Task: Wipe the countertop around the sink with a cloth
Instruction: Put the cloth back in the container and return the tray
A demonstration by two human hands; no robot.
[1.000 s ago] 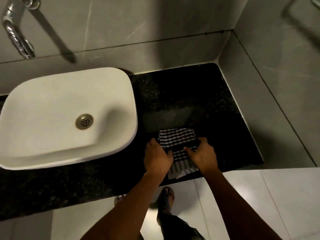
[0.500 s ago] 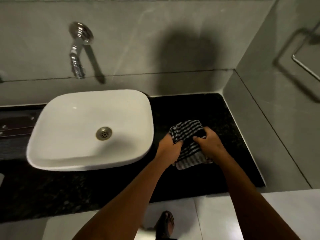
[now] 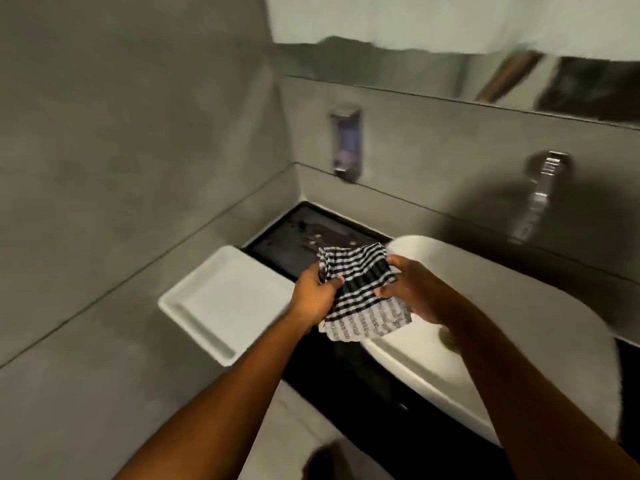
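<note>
A person holds a black-and-white checked cloth point(image 3: 360, 289) stretched between two hands above the dark surface point(image 3: 294, 251), at the strip that runs from the left rim of the white sink point(image 3: 433, 368) toward the back left corner. The left hand point(image 3: 313, 296) is closed on the cloth's left edge, thumb pinched over the fabric; the right hand point(image 3: 414, 292) is curled around the right edge, fingers clamped on it. The cloth hangs clear of the surface, its lower hem drooping just over the sink's rim. It looks thin, light and limp, likely to bunch unless folded into a pad and pressed flat under a palm. A white tray point(image 3: 225, 303) sits at the surface's left edge; a wall dispenser point(image 3: 346, 143) and blurred tap point(image 3: 540, 192) hang behind.
</note>
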